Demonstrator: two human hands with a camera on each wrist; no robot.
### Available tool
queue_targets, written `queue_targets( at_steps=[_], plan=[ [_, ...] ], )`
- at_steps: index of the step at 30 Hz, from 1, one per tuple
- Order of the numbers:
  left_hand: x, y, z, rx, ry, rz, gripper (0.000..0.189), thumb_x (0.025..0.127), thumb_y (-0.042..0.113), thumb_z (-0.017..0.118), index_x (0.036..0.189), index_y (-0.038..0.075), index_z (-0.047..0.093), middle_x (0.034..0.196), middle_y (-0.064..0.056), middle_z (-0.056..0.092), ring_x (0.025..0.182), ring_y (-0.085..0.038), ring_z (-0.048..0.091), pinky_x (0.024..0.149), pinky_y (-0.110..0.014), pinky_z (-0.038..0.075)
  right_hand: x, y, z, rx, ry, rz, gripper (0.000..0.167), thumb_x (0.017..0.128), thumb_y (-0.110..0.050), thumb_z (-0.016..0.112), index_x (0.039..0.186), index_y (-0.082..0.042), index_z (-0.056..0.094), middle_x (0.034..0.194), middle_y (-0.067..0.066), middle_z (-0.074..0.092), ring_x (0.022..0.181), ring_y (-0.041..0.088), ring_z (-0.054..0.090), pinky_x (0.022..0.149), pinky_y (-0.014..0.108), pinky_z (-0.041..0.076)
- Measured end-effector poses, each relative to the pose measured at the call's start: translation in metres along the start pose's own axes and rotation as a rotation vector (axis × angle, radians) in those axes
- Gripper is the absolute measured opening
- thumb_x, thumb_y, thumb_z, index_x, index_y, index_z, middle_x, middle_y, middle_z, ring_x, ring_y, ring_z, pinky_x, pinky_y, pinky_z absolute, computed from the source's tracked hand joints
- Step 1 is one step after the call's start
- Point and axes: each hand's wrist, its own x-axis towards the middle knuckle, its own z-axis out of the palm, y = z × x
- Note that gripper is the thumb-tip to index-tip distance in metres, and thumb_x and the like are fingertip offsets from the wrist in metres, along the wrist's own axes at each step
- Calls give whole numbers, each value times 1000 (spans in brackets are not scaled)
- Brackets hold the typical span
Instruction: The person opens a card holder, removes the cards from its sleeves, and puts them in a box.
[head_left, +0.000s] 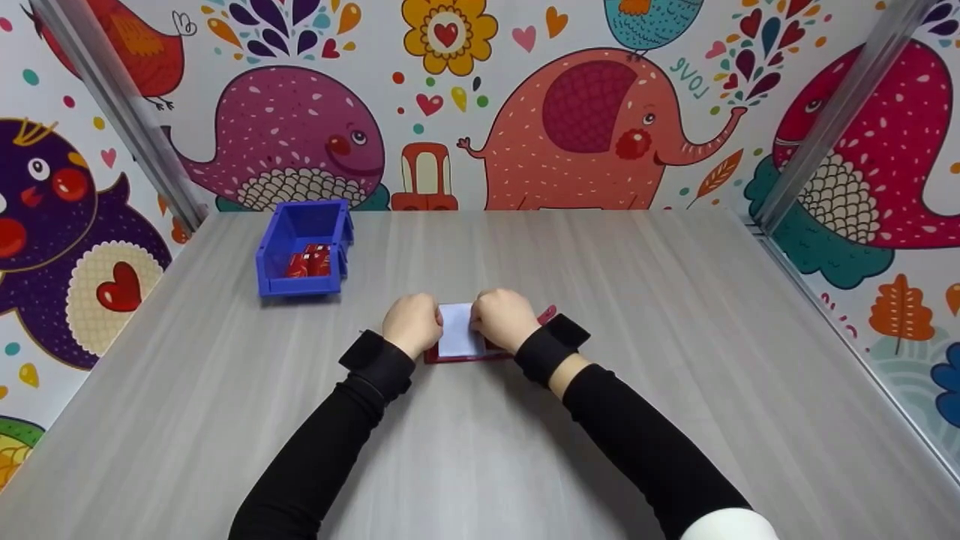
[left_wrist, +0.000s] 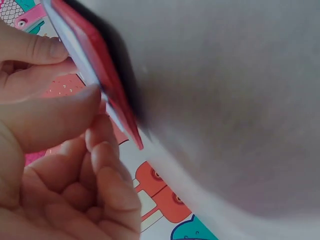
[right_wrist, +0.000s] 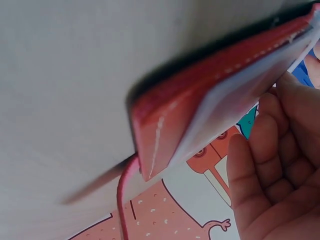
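Observation:
A flat red case (head_left: 465, 359) with a stitched edge (right_wrist: 159, 135) is held close over the table, in front of me. On top of it lies a white card (head_left: 460, 331). My left hand (head_left: 412, 324) pinches the card at its left side between thumb and forefinger. At the card's right side my right hand (head_left: 506, 321) pinches it too, other fingers curled in. A thin pinkish-red strap (right_wrist: 121, 195) hangs from the case's corner in the right wrist view. The right hand hides much of the case's right half in the head view.
A blue open-front bin (head_left: 298, 286) stands at the back left of the grey table (head_left: 675, 337), with several small red packets (head_left: 310, 262) inside. Printed walls (head_left: 450, 97) close off the back and sides, with metal posts (head_left: 127, 112) at the corners.

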Motion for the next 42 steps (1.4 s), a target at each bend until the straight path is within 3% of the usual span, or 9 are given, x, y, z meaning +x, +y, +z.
queue_targets(
  at_steps=[13,23,31,42],
  plan=[
    [1,-1,4,11,-3,-12,18,72,-3,68,60,8,61,64,-5,61,67,-31,62,64,-42,50,-1,1,-2,52,-25,5,6,80,-7,79,75,-7,76,81,9,68,76,28,66,68,42,54],
    [2,-1,4,15,-68,-51,14,77,-1,66,65,8,64,70,-7,64,73,-32,64,69,-41,51,-3,15,-8,151,4,-20,4,81,-9,79,84,-6,79,85,8,71,81,25,68,75,40,53],
    [3,-3,3,-39,-119,-73,15,77,-2,63,68,9,59,67,-3,56,68,-24,54,67,-36,46,-6,30,-19,161,25,76,6,83,-7,77,88,-6,79,86,8,72,84,26,68,78,41,53],
    [3,-4,4,-56,-127,-81,13,77,-2,64,70,8,60,68,-4,57,70,-26,56,69,-37,47,-12,49,-23,155,12,197,5,84,-5,77,88,-4,79,87,9,74,84,28,68,79,41,53]
  ],
)
